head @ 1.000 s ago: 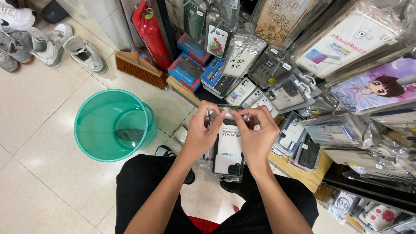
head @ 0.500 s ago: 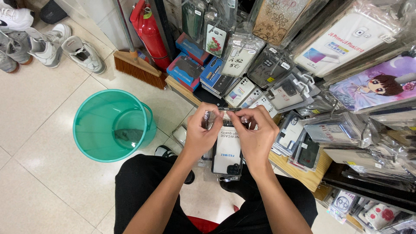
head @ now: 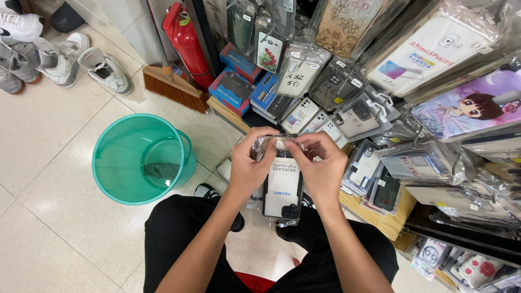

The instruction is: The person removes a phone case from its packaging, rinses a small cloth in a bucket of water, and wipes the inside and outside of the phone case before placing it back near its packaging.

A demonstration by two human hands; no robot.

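A: Where do we hold the packaged phone case (head: pixel 283 190)?
B: Above our lap, beside the green bucket (head: pixel 142 158); left hand (head: pixel 248 165) and right hand (head: pixel 321 169) fingers pinch its clear top edge.

Pale tiled floor (head: pixel 49 146) — crowded wooden shelf (head: pixel 374 214).

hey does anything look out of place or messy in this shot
Nothing looks damaged or spilled. Both hands, left hand and right hand, hold a bagged phone case at its top. The packaged cases lie in loose, overlapping heaps rather than rows.
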